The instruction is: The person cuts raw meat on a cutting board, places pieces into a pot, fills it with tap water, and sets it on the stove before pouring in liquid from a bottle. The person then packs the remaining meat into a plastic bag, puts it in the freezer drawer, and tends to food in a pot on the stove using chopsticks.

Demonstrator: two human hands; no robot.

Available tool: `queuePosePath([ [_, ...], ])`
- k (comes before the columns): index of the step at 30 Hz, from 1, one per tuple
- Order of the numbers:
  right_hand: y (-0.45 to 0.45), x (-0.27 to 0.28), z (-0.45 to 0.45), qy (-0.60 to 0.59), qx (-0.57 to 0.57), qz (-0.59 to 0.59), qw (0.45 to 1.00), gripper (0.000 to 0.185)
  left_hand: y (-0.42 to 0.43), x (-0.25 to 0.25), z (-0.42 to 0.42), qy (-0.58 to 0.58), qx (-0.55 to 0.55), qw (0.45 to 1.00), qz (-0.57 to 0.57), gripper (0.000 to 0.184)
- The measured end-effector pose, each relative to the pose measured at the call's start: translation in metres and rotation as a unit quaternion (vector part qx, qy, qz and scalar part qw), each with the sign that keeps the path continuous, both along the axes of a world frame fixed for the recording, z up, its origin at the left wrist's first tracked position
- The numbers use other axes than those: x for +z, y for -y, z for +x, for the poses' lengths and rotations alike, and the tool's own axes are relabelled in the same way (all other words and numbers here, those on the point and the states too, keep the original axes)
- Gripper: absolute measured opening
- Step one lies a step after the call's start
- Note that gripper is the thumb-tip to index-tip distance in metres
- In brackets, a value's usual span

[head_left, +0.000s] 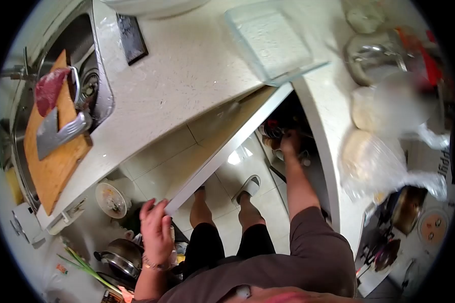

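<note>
My right hand point(289, 143) reaches into the dark open cabinet under the counter. Its fingers are closed beside a group of small bottles and jars point(272, 130), and what they hold is hidden. My left hand point(156, 227) is at the outer end of the white cabinet door point(227, 147), which stands swung out in front of me. The fingers of this hand are apart and slightly bent, touching or very near the door's edge, with nothing in the palm.
A glass dish point(273, 43) sits on the counter point(187, 65), near a black phone-like slab point(131, 39). Across the sink point(102, 96) lies a wooden cutting board point(55, 166) with red meat point(50, 91) and a cleaver point(60, 134). Bagged items point(371, 161) line the right counter.
</note>
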State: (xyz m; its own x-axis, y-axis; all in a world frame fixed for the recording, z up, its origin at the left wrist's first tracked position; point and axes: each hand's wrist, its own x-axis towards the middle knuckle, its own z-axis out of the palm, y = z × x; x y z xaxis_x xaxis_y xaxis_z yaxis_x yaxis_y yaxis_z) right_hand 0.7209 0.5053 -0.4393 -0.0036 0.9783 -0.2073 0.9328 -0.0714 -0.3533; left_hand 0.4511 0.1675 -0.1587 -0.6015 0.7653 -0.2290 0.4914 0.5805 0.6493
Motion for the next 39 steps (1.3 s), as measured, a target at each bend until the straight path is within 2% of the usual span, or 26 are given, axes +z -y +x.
queuePosePath([
  [2,0.074,0.018,0.024,-0.021,0.041,-0.007,0.999,0.022,0.009,0.003,0.016,0.079,0.005,0.997,-0.007,0.029],
  [3,0.107,0.027,0.038,0.072,0.134,-0.023,0.988,0.017,0.014,0.006,0.025,0.126,0.004,0.992,-0.019,0.029],
  [4,0.148,0.031,0.059,0.022,0.104,-0.056,0.993,0.017,0.016,0.010,0.031,0.152,-0.021,0.988,-0.030,0.028],
  [5,0.184,0.072,0.059,0.015,0.085,-0.088,0.992,0.017,0.016,0.010,0.040,0.179,-0.046,0.982,-0.040,0.028],
  [7,0.244,0.117,0.083,0.009,0.067,-0.211,0.975,0.017,0.015,0.007,0.062,0.239,-0.056,0.965,-0.096,0.028],
  [9,0.298,0.138,0.121,-0.023,0.085,-0.298,0.950,0.019,0.003,0.000,0.087,0.246,-0.121,0.957,-0.099,0.027],
  [11,0.337,0.160,0.151,-0.068,0.065,-0.342,0.935,0.022,-0.022,0.003,0.109,0.318,-0.204,0.921,-0.100,0.025],
  [13,0.355,0.186,0.176,-0.081,0.063,-0.362,0.927,0.023,-0.042,-0.018,0.145,0.360,-0.273,0.884,-0.121,0.023],
  [15,0.364,0.196,0.203,-0.091,0.039,-0.350,0.932,0.022,-0.065,-0.039,0.189,0.599,-0.181,0.760,-0.173,0.020],
  [17,0.360,0.219,0.222,-0.093,0.010,-0.331,0.939,0.021,-0.096,-0.010,0.224,0.638,-0.133,0.735,-0.185,0.019],
  [19,0.363,0.228,0.251,-0.119,-0.037,-0.284,0.951,0.021,-0.122,-0.015,0.258,0.705,-0.039,0.686,-0.177,0.022],
  [21,0.363,0.232,0.278,-0.142,-0.078,-0.232,0.959,0.022,-0.144,-0.024,0.281,0.734,-0.018,0.661,-0.157,0.026],
  [22,0.366,0.229,0.292,-0.152,-0.092,-0.198,0.964,0.023,-0.152,-0.026,0.291,0.736,0.028,0.661,-0.143,0.024],
  [25,0.376,0.234,0.322,-0.126,-0.129,-0.175,0.968,0.024,-0.169,-0.022,0.310,0.753,0.052,0.643,-0.127,0.022],
  [26,0.379,0.238,0.327,-0.125,-0.153,-0.190,0.962,0.023,-0.170,-0.015,0.316,0.742,0.079,0.656,-0.112,0.018],
  [29,0.395,0.238,0.334,-0.113,-0.158,-0.203,0.960,0.021,-0.183,-0.039,0.325,0.775,0.084,0.618,-0.100,0.015],
  [30,0.397,0.241,0.333,-0.106,-0.159,-0.208,0.959,0.020,-0.186,-0.031,0.327,0.778,0.098,0.612,-0.102,0.014],
  [33,0.407,0.248,0.320,-0.117,-0.175,-0.197,0.958,0.020,-0.186,-0.006,0.329,0.747,0.140,0.639,-0.117,0.010],
  [37,0.427,0.244,0.289,-0.121,-0.220,-0.153,0.956,0.021,-0.196,-0.026,0.325,0.790,0.116,0.589,-0.123,0.014],
  [39,0.439,0.263,0.268,-0.145,-0.218,-0.151,0.953,0.022,-0.195,-0.038,0.317,0.794,0.095,0.590,-0.112,0.015],
])
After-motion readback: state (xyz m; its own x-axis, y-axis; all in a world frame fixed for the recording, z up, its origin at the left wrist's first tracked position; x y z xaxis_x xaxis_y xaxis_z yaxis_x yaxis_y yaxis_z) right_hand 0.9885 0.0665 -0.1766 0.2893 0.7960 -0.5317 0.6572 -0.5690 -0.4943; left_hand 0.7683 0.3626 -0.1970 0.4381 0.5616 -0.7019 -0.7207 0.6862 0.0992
